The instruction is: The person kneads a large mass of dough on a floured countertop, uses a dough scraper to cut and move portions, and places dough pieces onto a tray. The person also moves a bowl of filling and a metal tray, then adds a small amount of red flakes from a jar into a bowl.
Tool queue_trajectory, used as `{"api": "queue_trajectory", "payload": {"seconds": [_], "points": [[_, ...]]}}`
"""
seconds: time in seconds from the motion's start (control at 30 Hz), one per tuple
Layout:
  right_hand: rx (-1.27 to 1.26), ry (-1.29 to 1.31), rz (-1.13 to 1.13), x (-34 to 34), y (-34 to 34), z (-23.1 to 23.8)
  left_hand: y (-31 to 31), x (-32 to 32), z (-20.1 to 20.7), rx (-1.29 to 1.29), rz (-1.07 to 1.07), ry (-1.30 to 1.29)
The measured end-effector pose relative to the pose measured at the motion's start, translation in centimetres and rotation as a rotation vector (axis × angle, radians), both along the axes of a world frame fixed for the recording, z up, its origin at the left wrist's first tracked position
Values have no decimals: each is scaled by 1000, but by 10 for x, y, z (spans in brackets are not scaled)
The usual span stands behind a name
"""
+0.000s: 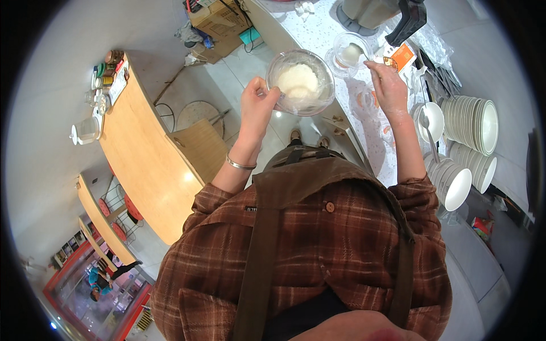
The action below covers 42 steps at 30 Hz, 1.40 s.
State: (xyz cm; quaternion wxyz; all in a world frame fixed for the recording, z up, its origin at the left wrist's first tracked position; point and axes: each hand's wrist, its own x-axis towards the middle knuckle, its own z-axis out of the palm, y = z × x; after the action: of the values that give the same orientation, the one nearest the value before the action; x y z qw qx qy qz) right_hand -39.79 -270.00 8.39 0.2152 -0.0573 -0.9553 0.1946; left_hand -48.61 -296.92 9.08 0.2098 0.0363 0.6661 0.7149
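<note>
My left hand [259, 105] grips the rim of a clear plastic bowl [328, 96] and holds it up beside the counter. A mound of white powder [298, 81] lies in the bowl. Over the counter, my right hand [389, 85] is closed in a pinch at the end of a small pale spoon [363, 58]. The spoon reaches into a clear plastic cup [336, 50] that has white matter in it; its far end is hard to make out. Crumpled clear plastic [364, 99] with orange marks lies close to my right wrist.
A blender jug [364, 14] with a black handle stands at the counter's far end, near an orange card [402, 57]. Stacked white bowls [469, 122] line the right side. To the left stands a long wooden table [142, 148]. A cardboard box [222, 23] sits on the floor.
</note>
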Motion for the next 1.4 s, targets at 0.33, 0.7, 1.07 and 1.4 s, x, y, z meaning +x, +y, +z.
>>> {"api": "queue_trajectory", "payload": {"seconds": [0.33, 0.7, 1.07, 1.4], "points": [[-185, 105, -46, 9, -9, 11, 1, 4, 5, 11, -38, -3], [-265, 116, 167, 51, -64, 37, 24, 17, 24, 34, -161, 94], [-844, -90, 58, 66, -87, 23, 40, 40, 41, -302, -241, 406], [-1415, -5, -97, 79, -61, 39, 52, 44, 27, 30, -214, 60]]}}
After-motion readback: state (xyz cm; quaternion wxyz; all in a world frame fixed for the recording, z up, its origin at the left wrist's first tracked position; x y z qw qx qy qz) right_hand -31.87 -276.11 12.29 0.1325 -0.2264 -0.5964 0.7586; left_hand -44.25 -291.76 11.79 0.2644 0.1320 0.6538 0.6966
